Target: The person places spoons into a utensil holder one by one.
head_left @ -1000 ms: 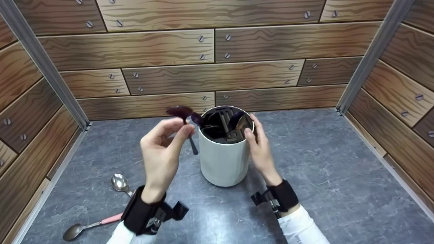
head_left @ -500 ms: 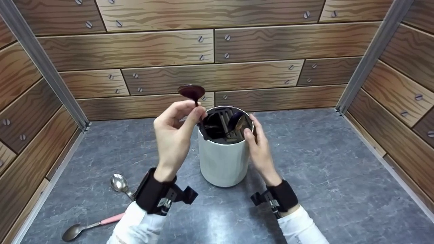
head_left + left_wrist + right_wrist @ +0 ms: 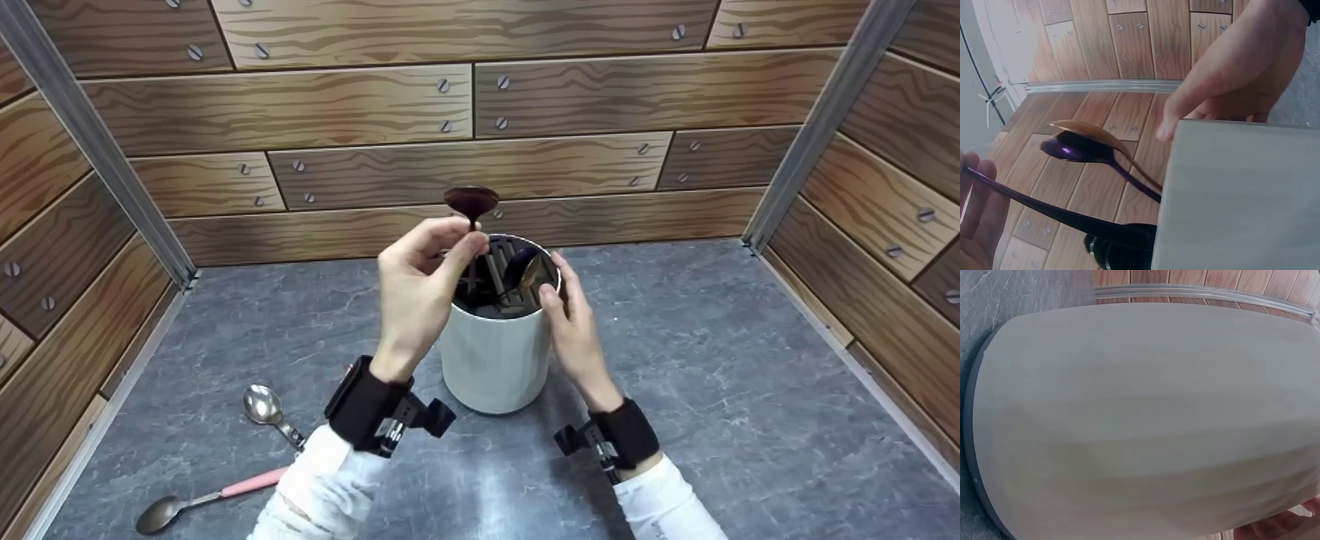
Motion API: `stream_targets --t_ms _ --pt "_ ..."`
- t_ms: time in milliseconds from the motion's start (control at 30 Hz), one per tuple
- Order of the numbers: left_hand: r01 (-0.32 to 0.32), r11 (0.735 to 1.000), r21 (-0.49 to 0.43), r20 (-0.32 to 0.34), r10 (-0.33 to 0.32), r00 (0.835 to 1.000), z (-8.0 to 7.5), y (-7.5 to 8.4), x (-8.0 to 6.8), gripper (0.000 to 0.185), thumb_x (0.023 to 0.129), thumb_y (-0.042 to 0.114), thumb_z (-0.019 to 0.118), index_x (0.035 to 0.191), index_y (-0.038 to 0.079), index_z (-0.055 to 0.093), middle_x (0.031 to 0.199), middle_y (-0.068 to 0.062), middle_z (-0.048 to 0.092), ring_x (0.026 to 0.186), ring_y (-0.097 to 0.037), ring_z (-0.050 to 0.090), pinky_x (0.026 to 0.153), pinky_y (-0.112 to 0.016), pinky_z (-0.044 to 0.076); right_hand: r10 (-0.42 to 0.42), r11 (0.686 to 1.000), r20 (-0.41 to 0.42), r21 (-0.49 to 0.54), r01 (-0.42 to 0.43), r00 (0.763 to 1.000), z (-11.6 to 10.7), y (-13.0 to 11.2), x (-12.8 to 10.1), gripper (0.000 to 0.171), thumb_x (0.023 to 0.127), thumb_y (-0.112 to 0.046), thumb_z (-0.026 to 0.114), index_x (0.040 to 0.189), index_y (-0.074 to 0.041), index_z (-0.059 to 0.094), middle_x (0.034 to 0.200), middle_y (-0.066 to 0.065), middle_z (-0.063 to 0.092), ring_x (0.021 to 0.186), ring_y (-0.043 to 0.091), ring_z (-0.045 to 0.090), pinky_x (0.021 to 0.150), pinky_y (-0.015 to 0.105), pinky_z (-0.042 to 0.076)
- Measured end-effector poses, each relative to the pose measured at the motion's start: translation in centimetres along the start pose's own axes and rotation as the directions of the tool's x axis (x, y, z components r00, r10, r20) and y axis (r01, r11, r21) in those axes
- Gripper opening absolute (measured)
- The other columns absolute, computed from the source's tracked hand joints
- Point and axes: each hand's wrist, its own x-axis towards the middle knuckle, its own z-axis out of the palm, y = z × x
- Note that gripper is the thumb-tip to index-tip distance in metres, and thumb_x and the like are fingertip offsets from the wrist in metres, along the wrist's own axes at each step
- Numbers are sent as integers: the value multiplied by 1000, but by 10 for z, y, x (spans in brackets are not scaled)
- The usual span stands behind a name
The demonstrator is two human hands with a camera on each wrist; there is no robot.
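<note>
My left hand [image 3: 459,241] pinches the handle of a dark purple spoon [image 3: 471,201] between thumb and fingers. The spoon's bowl points up and its handle tip dips into the mouth of a white cylindrical utensil holder [image 3: 491,360]. My right hand [image 3: 559,289] grips the holder's right side at the rim. Other spoons [image 3: 525,270] stand inside the holder. In the left wrist view the purple spoon's handle [image 3: 1044,207] runs from my left hand's fingers [image 3: 979,219] to the holder wall [image 3: 1241,197]. The right wrist view is filled by the holder wall [image 3: 1145,416].
A silver spoon [image 3: 264,406] and a pink-handled spoon [image 3: 202,499] lie on the grey stone-look table [image 3: 712,375] at the front left. Wood-pattern walls [image 3: 480,150] close in the back and both sides.
My left hand has carried the purple spoon right, from left of the holder to above its mouth, turning it upright. The right hand has stayed on the holder.
</note>
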Motion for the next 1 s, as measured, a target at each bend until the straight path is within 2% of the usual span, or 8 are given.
stream_targets --t_ms 100,200,400,700,1000 --pt "10 1000 18 16 -10 1000 1 -5 -1 16 92 -6 74 105 -13 70 89 2 78 81 -3 74 81 -22 63 0 1000 -2 -15 0 1000 0 1 0 56 109 -13 47 162 -1 34 171 21 35 157 32 38 132 38 30" --pt "17 999 38 26 -18 1000 2 -9 -1 16 93 -4 74 106 -12 71 89 -2 79 81 -3 74 81 -22 63 1 1000 -3 -25 -1 1000 -1 1 0 56 109 -13 47 162 -2 34 171 20 35 157 33 38 133 44 29" --pt "35 997 67 33 -38 999 3 -14 -3 16 93 -2 74 107 -10 72 91 -10 79 81 -3 75 79 -21 63 2 1000 1 -22 -2 1000 -1 1 0 56 109 -13 47 162 -3 34 170 20 35 157 34 39 133 45 29" --pt "78 992 98 26 -81 996 1 -25 -3 15 94 2 75 106 -7 74 89 -8 79 80 -3 74 78 -21 62 -4 998 -9 -55 3 1000 -2 1 0 55 109 -13 48 162 -3 35 170 20 36 157 34 39 133 47 29" --pt "77 976 203 28 -84 996 -1 -36 -8 13 95 6 75 105 -1 76 93 -18 80 80 -2 73 78 -20 61 -9 1000 2 -16 9 1000 0 2 0 55 110 -14 47 162 -4 35 171 20 35 158 33 37 132 44 30"
